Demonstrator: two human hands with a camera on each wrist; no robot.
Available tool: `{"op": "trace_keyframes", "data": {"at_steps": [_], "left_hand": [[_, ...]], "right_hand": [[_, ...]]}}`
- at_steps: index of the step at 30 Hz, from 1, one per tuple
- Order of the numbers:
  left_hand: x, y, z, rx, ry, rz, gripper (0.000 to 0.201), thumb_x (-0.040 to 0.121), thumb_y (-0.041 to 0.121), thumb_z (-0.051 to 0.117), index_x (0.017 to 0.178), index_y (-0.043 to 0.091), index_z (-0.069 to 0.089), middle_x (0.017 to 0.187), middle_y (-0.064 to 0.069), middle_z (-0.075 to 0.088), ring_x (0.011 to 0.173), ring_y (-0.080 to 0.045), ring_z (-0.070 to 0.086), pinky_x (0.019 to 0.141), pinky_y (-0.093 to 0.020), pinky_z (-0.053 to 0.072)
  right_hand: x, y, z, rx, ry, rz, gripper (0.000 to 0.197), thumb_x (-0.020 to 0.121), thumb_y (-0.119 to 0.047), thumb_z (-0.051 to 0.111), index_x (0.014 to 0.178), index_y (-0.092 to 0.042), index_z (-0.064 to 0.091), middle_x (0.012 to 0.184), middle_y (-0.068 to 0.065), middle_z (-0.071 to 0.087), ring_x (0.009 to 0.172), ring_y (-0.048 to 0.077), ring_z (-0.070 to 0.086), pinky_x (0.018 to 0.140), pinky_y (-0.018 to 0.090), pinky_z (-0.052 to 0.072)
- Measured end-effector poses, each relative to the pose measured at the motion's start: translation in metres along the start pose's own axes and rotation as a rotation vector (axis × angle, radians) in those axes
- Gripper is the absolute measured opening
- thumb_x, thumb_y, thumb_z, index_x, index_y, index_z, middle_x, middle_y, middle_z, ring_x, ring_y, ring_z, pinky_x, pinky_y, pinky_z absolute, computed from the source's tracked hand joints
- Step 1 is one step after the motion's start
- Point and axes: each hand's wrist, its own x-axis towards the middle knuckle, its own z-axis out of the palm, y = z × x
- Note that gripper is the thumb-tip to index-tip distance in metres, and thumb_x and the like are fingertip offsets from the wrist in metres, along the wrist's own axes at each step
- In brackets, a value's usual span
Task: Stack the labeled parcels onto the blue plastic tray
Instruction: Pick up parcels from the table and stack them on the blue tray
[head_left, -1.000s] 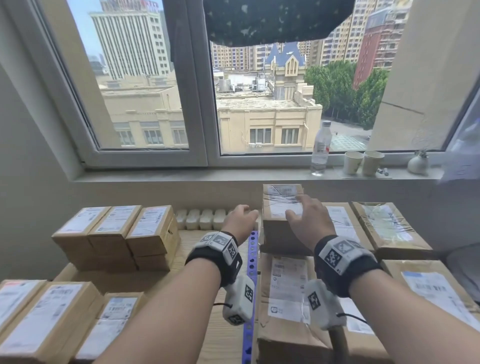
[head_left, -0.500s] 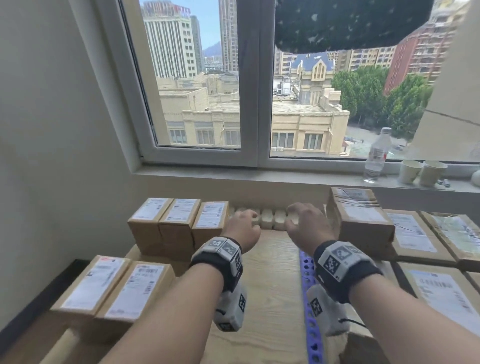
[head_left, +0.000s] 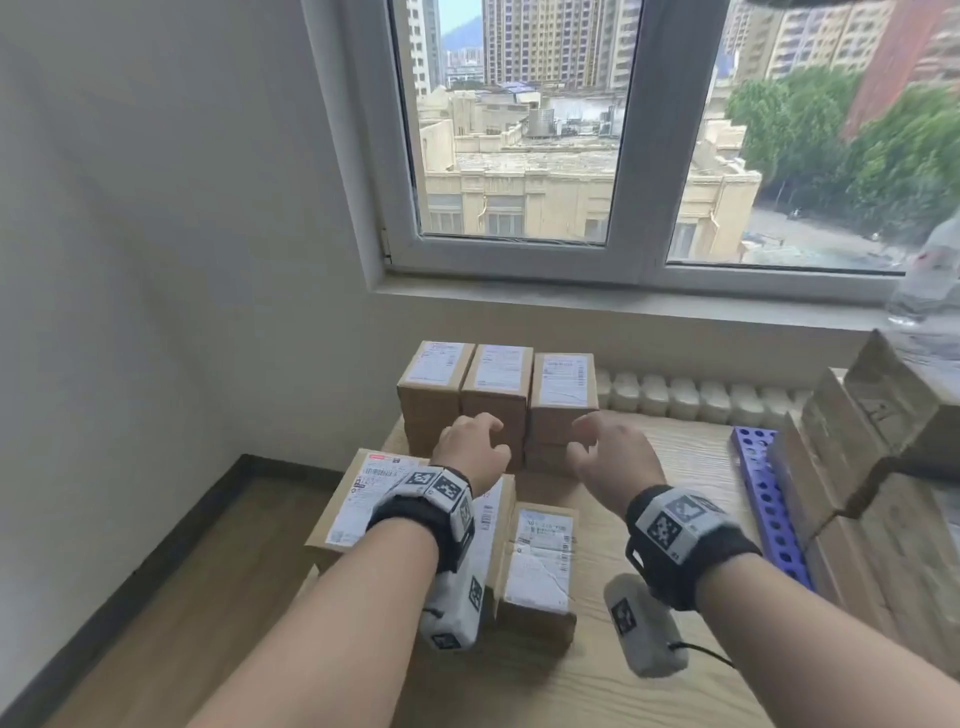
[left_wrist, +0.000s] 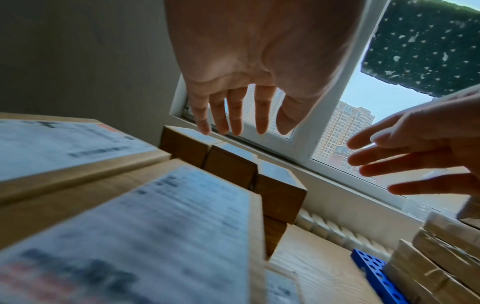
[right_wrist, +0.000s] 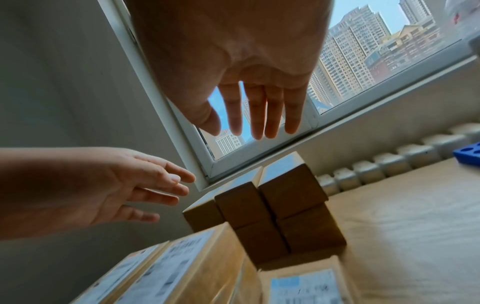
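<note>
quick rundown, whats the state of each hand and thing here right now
left hand: open, empty, reaching toward the far boxes
right hand: open, empty, reaching beside it
far boxes: two layers high, three across, labels up, untouched
near boxes: lying flat on the table, labels up
blue tray: at the right, carrying a stack of parcels
window: shut

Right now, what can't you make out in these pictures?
- Label text on the near parcels: motion-blurred in the left wrist view.
- Blue tray: mostly hidden under stacked parcels in the head view.
- Bottle: cut off by the head view's right edge.
- Left hand fingertips: hidden behind its knuckles there.
</note>
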Motion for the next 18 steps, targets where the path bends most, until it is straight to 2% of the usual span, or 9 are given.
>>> {"op": "trace_keyframes", "data": {"at_steps": [5,7,10,13,18], "left_hand": [[0.002,-0.041,-0.008,-0.057,-0.036,-0.066,0.042,0.094,0.026,0.051,0.136,0.023,0.05,0.143,-0.006,0.044,0.128,-0.025,0.047,0.107,-0.041,0.041],[0.001,-0.048,-0.007,-0.075,-0.058,-0.081,0.044,0.093,0.026,0.051,0.137,0.023,0.049,0.143,-0.006,0.043,0.127,-0.024,0.047,0.107,-0.041,0.041],[0.0,-0.055,-0.005,-0.106,-0.079,-0.112,0.047,0.09,0.023,0.051,0.137,0.025,0.05,0.141,-0.005,0.042,0.121,-0.024,0.052,0.104,-0.041,0.044],[0.001,-0.057,0.0,-0.102,-0.1,-0.125,0.048,0.088,0.022,0.05,0.136,0.025,0.049,0.141,-0.006,0.043,0.12,-0.025,0.052,0.103,-0.042,0.044],[0.004,-0.055,0.005,-0.085,-0.112,-0.125,0.05,0.089,0.021,0.048,0.139,0.024,0.045,0.142,-0.008,0.042,0.123,-0.027,0.051,0.104,-0.043,0.043]], "right_hand": [[-0.008,-0.021,0.039,0.013,-0.088,0.047,0.039,0.095,-0.03,0.051,0.132,-0.019,0.053,0.132,0.002,0.058,0.117,0.019,0.055,0.098,0.033,0.046],[-0.01,-0.025,0.052,0.014,-0.13,0.081,0.042,0.095,-0.034,0.051,0.134,-0.018,0.05,0.131,0.002,0.059,0.115,0.019,0.057,0.095,0.032,0.047],[-0.014,-0.031,0.073,0.005,-0.21,0.112,0.045,0.096,-0.039,0.051,0.135,-0.017,0.048,0.126,0.002,0.062,0.11,0.019,0.059,0.087,0.029,0.047],[-0.013,-0.033,0.089,0.007,-0.278,0.138,0.05,0.095,-0.04,0.053,0.137,-0.015,0.044,0.126,0.006,0.06,0.111,0.022,0.058,0.089,0.032,0.048],[-0.01,-0.029,0.101,0.03,-0.286,0.182,0.06,0.094,-0.035,0.055,0.146,-0.016,0.031,0.133,0.008,0.056,0.114,0.025,0.057,0.084,0.031,0.042]]}}
